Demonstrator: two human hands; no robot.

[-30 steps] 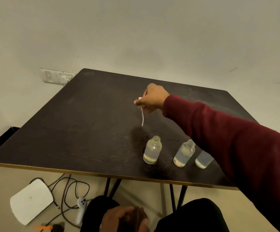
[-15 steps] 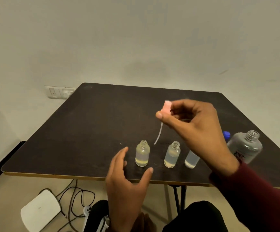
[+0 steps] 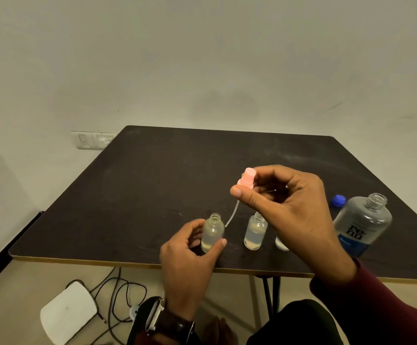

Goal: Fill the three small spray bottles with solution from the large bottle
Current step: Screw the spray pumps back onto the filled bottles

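A dark surface (image 3: 152,195) carries an uncapped large bottle (image 3: 361,227) at right. Near the front edge, the left hand (image 3: 190,257) cups a clear small spray bottle (image 3: 212,232), likely steadying it. The right hand (image 3: 289,207) pinches a pink sprayer cap (image 3: 247,179) above, its tube dangling towards the bottle's open neck.

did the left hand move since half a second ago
Yes. The left hand has gone forward over the table edge to the leftmost small bottle, its fingers and thumb now curled around it.
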